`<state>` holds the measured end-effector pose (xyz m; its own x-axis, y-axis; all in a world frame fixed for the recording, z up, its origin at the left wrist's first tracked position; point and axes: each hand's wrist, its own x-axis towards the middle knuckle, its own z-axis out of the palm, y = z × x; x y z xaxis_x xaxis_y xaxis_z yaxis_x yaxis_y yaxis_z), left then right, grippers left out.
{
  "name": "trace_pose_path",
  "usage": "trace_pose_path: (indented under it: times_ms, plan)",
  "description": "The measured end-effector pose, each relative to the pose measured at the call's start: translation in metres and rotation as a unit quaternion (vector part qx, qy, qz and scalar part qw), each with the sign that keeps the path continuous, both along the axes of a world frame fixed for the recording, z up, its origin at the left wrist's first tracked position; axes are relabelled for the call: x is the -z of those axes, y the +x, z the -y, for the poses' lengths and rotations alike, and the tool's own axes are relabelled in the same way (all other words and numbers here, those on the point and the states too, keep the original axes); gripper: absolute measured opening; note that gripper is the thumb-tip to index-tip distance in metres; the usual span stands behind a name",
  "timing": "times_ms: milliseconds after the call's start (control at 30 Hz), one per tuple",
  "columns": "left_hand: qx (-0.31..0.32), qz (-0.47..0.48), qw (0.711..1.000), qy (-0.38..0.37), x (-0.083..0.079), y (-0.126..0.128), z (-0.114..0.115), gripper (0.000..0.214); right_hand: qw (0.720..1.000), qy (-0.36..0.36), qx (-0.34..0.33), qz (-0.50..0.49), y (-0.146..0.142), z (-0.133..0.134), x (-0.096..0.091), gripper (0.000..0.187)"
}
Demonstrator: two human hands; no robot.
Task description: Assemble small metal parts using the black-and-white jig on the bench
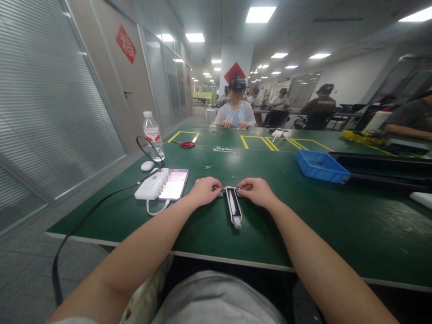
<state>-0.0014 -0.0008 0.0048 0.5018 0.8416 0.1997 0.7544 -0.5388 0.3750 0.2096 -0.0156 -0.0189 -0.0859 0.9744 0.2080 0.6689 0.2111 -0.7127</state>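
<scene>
A long, narrow white device with a dark strip along its middle lies on the green table, its whitish, plug-like end towards me. My left hand is at the left of its far end, thumb and fingers pinched together. On the opposite side my right hand pinches in the same way. Small pale pieces show under the fingertips of both hands, too covered to name. Just beyond the device lies a tiny ring-like part. Several small metal-looking bits rest farther left.
To the left are a phone, a white power bank with a cable, and a water bottle. A blue bin stands at the right. Red-handled scissors lie farther back. A person sits across the table.
</scene>
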Motion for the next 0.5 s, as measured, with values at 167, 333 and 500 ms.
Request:
trace_pose_path:
  times_ms: [167,333,500]
  plan:
    - [0.000,-0.005,1.000,0.001,0.0004,0.0006,-0.0001,0.019,1.000,-0.001,0.001,0.001,-0.0003,-0.0005,0.0009,0.016]
    - [-0.004,-0.003,1.000,0.003,0.0013,0.0003,-0.0008,0.018,1.000,0.014,0.003,0.010,-0.0009,-0.0003,-0.0006,0.017]
    - [-0.002,-0.003,1.000,0.002,0.0004,0.0003,0.0002,0.018,1.000,0.008,0.004,-0.006,-0.0004,-0.0010,0.0006,0.019]
